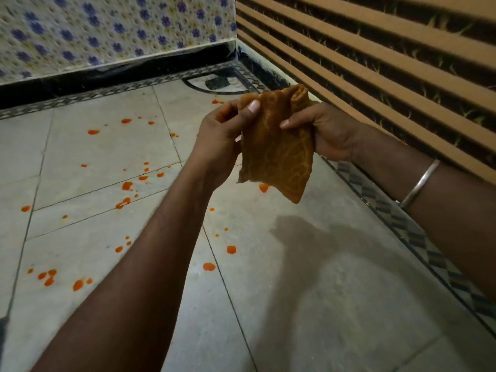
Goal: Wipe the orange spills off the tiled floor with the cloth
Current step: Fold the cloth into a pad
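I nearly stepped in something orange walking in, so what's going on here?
A person holds a brown patterned cloth up in the air with both hands. The left hand grips its upper left edge and the right hand its right side, with both thumbs on the front. Scattered orange spills dot the pale tiled floor, mostly to the left and below the arms. The cloth touches none of them, so many spots are yet to be wiped.

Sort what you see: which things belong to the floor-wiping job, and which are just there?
Job: cloth, gripped by left hand and right hand; orange spills; tiled floor.
Just there: bracelet on the right wrist; flowered wall; striped panel.
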